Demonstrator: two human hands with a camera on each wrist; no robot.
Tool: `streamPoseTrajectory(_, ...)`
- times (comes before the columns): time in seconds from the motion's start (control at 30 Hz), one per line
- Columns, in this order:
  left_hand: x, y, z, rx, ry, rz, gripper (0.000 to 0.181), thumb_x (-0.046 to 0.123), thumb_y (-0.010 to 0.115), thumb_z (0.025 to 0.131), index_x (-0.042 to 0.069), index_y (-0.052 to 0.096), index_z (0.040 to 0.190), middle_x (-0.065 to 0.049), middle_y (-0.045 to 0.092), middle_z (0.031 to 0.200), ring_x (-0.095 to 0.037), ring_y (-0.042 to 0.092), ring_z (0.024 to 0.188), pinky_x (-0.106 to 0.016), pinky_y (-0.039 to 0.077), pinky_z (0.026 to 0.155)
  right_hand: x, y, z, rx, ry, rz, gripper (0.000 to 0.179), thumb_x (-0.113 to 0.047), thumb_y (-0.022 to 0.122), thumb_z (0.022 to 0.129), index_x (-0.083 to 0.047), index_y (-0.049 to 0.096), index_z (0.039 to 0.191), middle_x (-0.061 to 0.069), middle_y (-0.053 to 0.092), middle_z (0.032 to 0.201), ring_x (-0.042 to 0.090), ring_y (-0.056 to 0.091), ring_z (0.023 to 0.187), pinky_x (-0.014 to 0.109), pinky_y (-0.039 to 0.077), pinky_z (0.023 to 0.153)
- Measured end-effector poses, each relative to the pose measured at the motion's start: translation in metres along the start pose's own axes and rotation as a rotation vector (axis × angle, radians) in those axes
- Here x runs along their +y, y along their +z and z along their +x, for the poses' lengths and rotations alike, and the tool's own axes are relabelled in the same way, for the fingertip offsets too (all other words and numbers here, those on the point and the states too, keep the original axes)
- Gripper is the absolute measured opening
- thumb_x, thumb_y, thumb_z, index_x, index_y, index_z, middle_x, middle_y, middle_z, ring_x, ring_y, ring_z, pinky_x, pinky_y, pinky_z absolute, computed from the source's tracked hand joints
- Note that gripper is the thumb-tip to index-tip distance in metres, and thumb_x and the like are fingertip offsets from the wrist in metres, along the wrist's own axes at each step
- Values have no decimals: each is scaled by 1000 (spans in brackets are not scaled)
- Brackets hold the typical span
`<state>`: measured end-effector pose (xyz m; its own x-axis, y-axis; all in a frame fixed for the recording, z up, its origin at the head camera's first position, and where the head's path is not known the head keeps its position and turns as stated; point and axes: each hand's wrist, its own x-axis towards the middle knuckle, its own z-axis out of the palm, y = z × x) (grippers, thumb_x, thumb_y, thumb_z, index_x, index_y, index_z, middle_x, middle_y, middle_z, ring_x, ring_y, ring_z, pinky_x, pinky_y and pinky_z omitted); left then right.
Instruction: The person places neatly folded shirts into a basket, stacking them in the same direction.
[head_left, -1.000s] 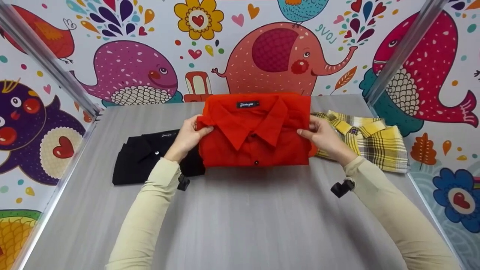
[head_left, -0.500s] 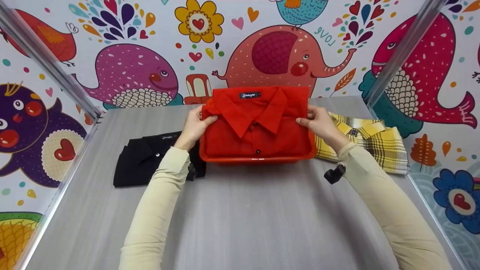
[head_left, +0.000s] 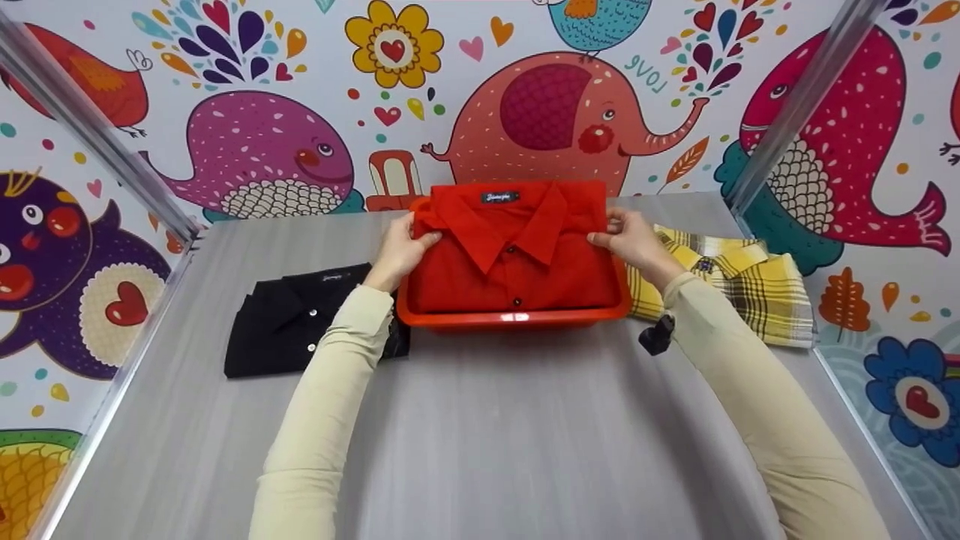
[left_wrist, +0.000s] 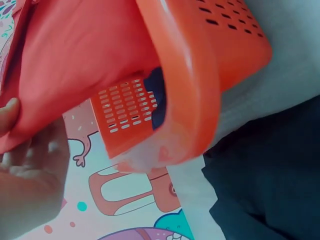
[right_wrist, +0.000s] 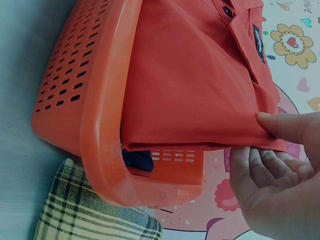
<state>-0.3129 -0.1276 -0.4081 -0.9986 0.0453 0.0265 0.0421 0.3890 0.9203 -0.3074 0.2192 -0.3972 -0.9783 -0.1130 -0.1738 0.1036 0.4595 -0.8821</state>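
A folded red shirt [head_left: 480, 277] with a collar and black buttons is held tilted, its near edge inside an orange-red perforated basket [head_left: 517, 321]. My left hand [head_left: 401, 247] pinches the shirt's left edge, thumb on top and fingers beneath. On the opposite side my right hand [head_left: 637, 241] pinches the right edge the same way. Both wrist views show the shirt's far part raised above the basket. Beneath it, something dark blue [right_wrist: 139, 161] lies inside the basket, mostly hidden by the red cloth.
To the left of the basket lies a folded black shirt [head_left: 274, 330], partly behind the left forearm. A folded yellow plaid shirt [head_left: 765, 292] lies on the right. All rest on a grey wood-grain table [head_left: 525, 450], backed by cartoon-printed walls.
Both hands have lowered the red shirt's near edge into the basket, and its front rim has come into view. The hands have moved slightly closer together.
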Motion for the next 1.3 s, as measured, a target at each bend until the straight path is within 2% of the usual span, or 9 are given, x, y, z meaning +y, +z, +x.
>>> streamPoseTrajectory(0.17,6,-1,4,-23,-22,100,31,2,62,92,-4,60,122,-18,61,116,-28,53,101,-39,41,94,-5,0,2,-6,29,-85,55,-12,61,95,5,37,141,19,48,118,26,48,95,32,47,83)
streamPoseTrajectory(0.37,17,1,11,-19,-25,232,26,2,63,90,-7,62,115,-19,62,105,-27,52,93,-36,42,85,-20,2,8,-6,24,-193,52,-14,61,95,7,39,138,25,47,126,35,46,110,45,43,97)
streamPoseTrajectory(0.5,21,6,14,-12,-16,327,22,4,64,88,-7,64,107,-16,60,92,-27,52,87,-35,41,77,-25,5,12,8,21,-257,52,-14,61,95,10,40,136,25,48,124,36,46,110,46,42,98)
streamPoseTrajectory(0.63,21,9,16,-2,-24,331,21,3,63,88,-7,64,106,-17,60,92,-27,51,87,-35,40,78,-22,8,15,40,1,-288,51,-14,62,94,11,43,134,23,51,118,34,47,106,45,43,96)
streamPoseTrajectory(0.77,17,7,17,-15,-62,294,32,3,62,90,-10,58,119,-24,60,109,-31,53,99,-37,42,86,-18,10,16,69,-21,-311,47,-16,61,95,10,47,132,24,55,117,34,51,105,45,45,94)
streamPoseTrajectory(0.9,9,-2,16,-75,-152,228,52,7,60,93,-11,40,137,-28,52,128,-35,52,114,-40,42,97,-12,8,14,84,-12,-309,41,-15,57,96,6,50,130,24,56,119,35,54,102,45,47,91)
streamPoseTrajectory(1.0,1,-14,14,-111,-195,222,56,8,58,94,-12,33,141,-29,48,133,-36,50,116,-42,42,98,-5,5,12,75,-8,-282,38,-13,55,96,6,47,128,25,55,120,36,53,103,46,47,91)
streamPoseTrajectory(1.17,-17,-33,5,-94,-219,250,55,7,53,94,-14,31,140,-32,47,132,-39,49,117,-43,42,98,10,3,9,41,-39,-282,33,-9,53,95,9,48,122,27,55,118,36,53,103,45,46,88)
streamPoseTrajectory(1.3,-30,-45,-3,-91,-236,291,55,8,51,93,-14,32,140,-32,47,132,-40,47,120,-44,39,101,26,1,6,63,-61,-284,30,-7,52,94,9,51,120,25,57,115,33,54,102,43,46,87)
